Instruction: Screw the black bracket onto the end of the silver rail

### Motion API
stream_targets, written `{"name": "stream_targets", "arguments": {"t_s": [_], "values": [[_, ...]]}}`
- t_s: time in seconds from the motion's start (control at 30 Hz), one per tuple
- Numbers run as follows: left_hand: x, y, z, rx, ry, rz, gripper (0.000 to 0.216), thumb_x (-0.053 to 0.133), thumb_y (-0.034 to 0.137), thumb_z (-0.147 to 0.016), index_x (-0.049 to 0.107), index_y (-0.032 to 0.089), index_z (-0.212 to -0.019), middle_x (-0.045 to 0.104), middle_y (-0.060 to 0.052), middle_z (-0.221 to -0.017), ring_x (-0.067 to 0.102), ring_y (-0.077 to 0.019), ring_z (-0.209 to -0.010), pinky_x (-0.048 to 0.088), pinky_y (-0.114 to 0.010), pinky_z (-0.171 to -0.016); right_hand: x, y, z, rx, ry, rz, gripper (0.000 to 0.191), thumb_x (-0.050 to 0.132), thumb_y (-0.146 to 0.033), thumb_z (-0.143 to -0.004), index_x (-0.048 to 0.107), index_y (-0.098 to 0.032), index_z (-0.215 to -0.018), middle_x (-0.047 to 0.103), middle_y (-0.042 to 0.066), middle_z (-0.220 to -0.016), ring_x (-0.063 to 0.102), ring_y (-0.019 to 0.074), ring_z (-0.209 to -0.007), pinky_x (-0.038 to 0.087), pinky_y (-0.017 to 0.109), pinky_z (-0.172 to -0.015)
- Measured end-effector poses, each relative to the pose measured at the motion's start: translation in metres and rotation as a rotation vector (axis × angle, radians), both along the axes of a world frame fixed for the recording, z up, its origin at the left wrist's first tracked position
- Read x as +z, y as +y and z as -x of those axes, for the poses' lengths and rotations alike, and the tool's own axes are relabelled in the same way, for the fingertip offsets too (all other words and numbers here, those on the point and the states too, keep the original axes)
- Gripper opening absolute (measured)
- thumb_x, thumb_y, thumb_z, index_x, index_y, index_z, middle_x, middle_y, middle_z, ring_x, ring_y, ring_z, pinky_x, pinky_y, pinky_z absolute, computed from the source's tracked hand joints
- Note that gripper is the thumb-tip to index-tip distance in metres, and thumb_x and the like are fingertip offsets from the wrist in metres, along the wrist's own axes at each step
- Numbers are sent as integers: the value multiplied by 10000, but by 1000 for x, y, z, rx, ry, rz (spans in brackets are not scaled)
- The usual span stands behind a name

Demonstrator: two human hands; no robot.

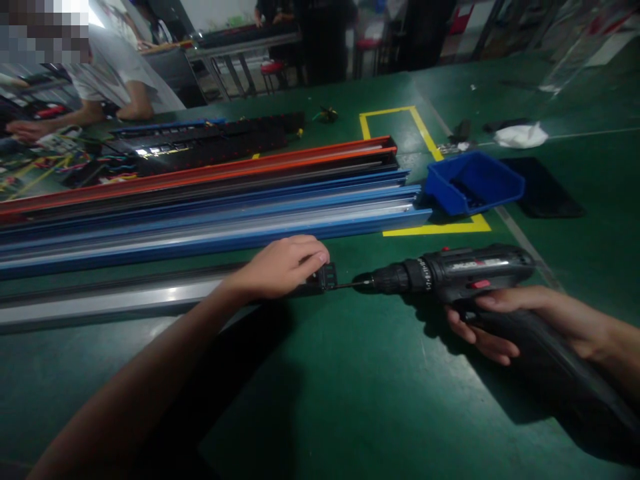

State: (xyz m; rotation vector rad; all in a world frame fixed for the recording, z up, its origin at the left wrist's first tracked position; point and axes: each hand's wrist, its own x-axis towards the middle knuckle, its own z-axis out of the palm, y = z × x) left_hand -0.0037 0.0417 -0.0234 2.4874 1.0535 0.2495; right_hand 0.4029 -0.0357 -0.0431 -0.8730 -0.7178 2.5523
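My right hand [495,320] is wrapped round the grip of a black cordless drill [475,267], which lies level and points left. The drill's long thin bit [350,285] reaches the black end cap [329,276] at the right end of a grey metal channel [165,293]. My left hand [283,267] is closed over that end of the channel, its fingers bent round the cap and its thumb on the near side. Whether the bit's tip sits in a screw is too small to tell.
Behind the grey channel lie several blue channels [300,227], a black one and an orange one [250,163]. A blue parts bin [473,183] stands at the right beside a dark flat object [545,188]. Another person [125,73] leans on the far left side among wires.
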Motion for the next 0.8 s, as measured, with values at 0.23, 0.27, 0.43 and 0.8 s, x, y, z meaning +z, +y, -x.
{"name": "stream_targets", "arguments": {"t_s": [0.23, 0.27, 0.43, 0.8], "values": [[-1, 0, 0, -4, -11, 3, 404, 391, 396, -1132, 747, 205, -1122, 752, -63, -1143, 684, -229, -1064, 497, -357, -949, -1, -1, 0, -4, 11, 0, 326, 742, -324, -987, 808, -55, -1160, 757, 134, -995, 702, 115, -669, 606, 228, -672], [-1, 0, 0, -2, -12, 5, 403, 392, 395, -1132, 747, 205, -1120, 751, -62, -1139, 684, -229, -1061, 496, -357, -948, -1, -1, 0, -2, 12, 2, 324, 744, -323, -986, 810, -58, -1160, 758, 134, -994, 702, 116, -669, 605, 231, -671], [-1, 0, 0, -2, -13, 6, 396, 400, 390, -1128, 750, 204, -1107, 748, -60, -1120, 681, -224, -1047, 495, -352, -938, -2, 0, -1, 2, 20, -16, 303, 752, -322, -976, 829, -79, -1141, 774, 136, -988, 700, 115, -654, 612, 232, -656], [0, 0, 0, -5, -11, 4, 408, 394, 402, -1126, 751, 206, -1104, 751, -60, -1129, 685, -224, -1051, 494, -345, -936, -10, 1, -5, 4, 56, -17, 329, 686, -314, -1004, 813, -78, -1195, 770, 148, -1014, 690, 120, -661, 626, 259, -692]]}}
